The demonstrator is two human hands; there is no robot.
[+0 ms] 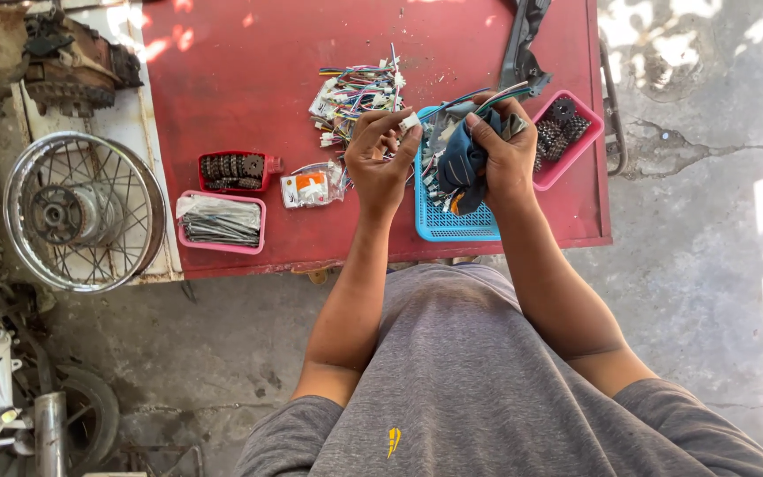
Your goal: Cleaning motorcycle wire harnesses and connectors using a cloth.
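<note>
Head view: over the blue basket (pixel 452 223), the left hand (pixel 381 155) pinches a white connector (pixel 409 122) while the right hand (pixel 501 150) grips a dark cloth (pixel 463 161) and wires, with the wire pile (pixel 355 95) beyond unsorted.

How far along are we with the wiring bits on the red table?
Looks early to midway. Already sorted: sprockets in the red tray and spokes in the pink tray. In hand: the left hand pinches a white connector, while the right hand grips a dark cloth and wires over the blue basket. Left: the loose wire pile.
</note>
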